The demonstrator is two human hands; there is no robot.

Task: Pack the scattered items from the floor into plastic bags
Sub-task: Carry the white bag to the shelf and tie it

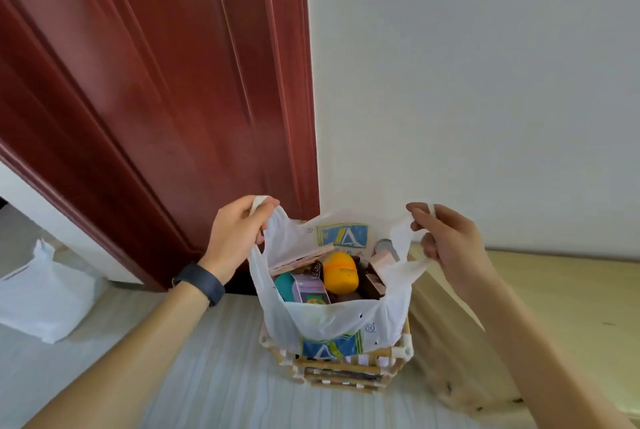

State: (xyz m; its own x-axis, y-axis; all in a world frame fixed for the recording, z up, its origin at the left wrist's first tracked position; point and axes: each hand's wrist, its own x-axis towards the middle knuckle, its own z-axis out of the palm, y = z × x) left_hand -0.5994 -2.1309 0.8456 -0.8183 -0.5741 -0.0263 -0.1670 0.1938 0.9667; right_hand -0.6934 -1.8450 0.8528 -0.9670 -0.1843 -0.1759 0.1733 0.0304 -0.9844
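Note:
A white plastic bag [332, 319] with a blue and yellow logo hangs open in the middle of the view. My left hand [239, 232] grips its left handle and my right hand [450, 241] pinches its right handle, spreading the mouth wide. Inside lie a yellow-orange egg-shaped capsule [340, 272], a teal object [284, 284], a purple carton [310, 288], a flat pinkish box [301, 258] and dark brown boxes [374, 284]. The bag's bottom rests on a small wooden rack [343, 373] with white joints.
A dark red door [156, 99] stands open on the left against a white wall [485, 82]. Another white plastic bag [45, 293] lies on the floor at the left. A pale wooden bench or bed edge [540, 293] runs along the right.

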